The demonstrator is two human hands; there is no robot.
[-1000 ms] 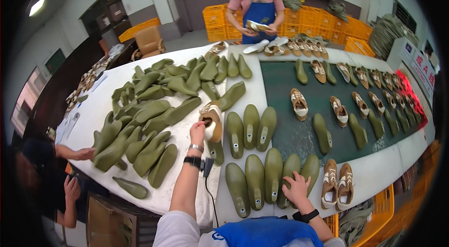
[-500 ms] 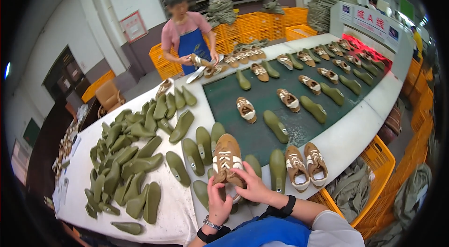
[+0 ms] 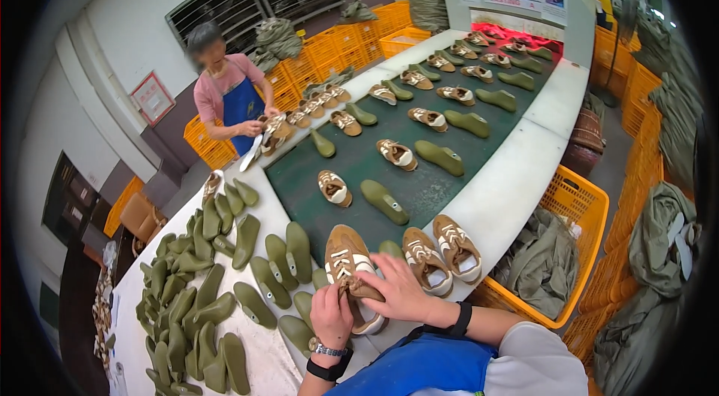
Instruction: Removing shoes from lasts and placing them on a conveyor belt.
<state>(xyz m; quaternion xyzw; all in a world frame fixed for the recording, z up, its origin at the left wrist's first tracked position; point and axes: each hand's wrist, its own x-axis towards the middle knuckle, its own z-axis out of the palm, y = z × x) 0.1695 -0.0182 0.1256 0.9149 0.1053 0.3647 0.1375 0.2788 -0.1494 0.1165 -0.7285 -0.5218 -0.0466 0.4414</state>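
A brown sneaker with white stripes and laces is between my hands, its toe pointing away from me. My left hand grips the near left side of its opening. On the other side, my right hand has its fingers bent over the tongue and collar. Part of the opening is hidden behind my fingers. Beside my right hand stands a pair of matching sneakers, a left one and a right one. Green shoe lasts lie left of the held sneaker, and another last shows partly behind my right hand.
A large pile of green lasts covers the white table on the left. Sneakers and lasts stand in rows on the dark green belt. Across it, a person in a blue apron handles shoes. An orange crate holds greenish cloth at right.
My view has turned to the right, so the scene sits further left. Both hands stay on the sneaker, working at its opening. The person opposite has lowered a shoe toward the row.
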